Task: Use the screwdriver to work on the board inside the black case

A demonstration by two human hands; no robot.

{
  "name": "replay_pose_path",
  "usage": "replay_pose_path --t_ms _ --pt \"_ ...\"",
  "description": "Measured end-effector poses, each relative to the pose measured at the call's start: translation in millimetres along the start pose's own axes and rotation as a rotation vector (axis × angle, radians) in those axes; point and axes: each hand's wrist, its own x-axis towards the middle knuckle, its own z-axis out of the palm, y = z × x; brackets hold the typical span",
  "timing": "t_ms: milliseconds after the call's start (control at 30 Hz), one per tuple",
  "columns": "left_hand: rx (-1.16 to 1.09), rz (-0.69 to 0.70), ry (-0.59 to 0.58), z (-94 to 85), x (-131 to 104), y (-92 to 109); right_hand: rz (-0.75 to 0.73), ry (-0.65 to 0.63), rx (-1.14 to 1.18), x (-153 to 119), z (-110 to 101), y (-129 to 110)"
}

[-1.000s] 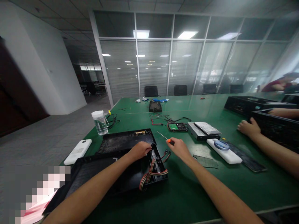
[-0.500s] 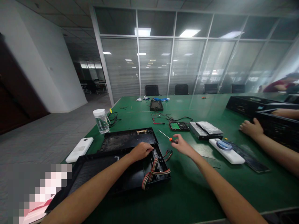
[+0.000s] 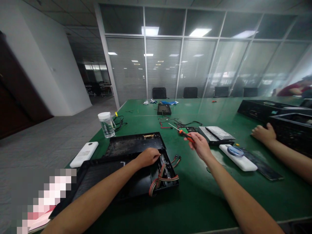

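My right hand (image 3: 200, 145) grips an orange-and-black screwdriver (image 3: 188, 136) by its handle, above the green table, with the thin shaft pointing up and left. My left hand (image 3: 149, 157) is closed, fingertips pinched at the far right corner of a black casing (image 3: 131, 185). Whatever those fingers hold is too small to make out. Inside this casing, just right of the hand, lies a metal strip (image 3: 164, 160). A striped ribbon cable (image 3: 161, 178) loops over its right side. Behind the casing lies a flat black panel (image 3: 134, 144) with a brass-coloured piece on it.
Left stand a water bottle (image 3: 106, 125) and a white power bank (image 3: 84, 154). On the right lie a silver drive box (image 3: 216, 135), another white device (image 3: 237, 157) and a dark flat panel (image 3: 263, 165). Another person's hand (image 3: 264, 134) rests by a black computer case (image 3: 292, 133).
My right hand has moved up and to the right with the screwdriver, and more of its handle now shows. My left hand stays at the casing's corner.
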Motion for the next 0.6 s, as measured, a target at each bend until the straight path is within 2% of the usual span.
replay_pose_path --t_ms 100,233,367,467,600 --pt "0.002 -0.065 0.012 -2.5 1.6 3.8 -0.083 0.060 -0.197 -4.8 0.9 -1.2" --pt "-0.001 -0.145 -0.022 -7.3 5.0 9.4 -0.166 0.054 -0.446 -11.0 12.9 1.7" --pt "-0.027 -0.195 -0.047 -9.4 7.2 11.0 -0.172 -0.014 -0.519 -15.3 26.5 8.5" --pt "-0.042 -0.215 -0.043 -8.9 7.2 10.3 -0.172 -0.057 -0.544 -16.7 28.8 12.6" --pt "-0.059 -0.236 -0.028 -7.4 7.1 10.1 -0.193 -0.013 -0.507 -16.2 23.9 10.5"
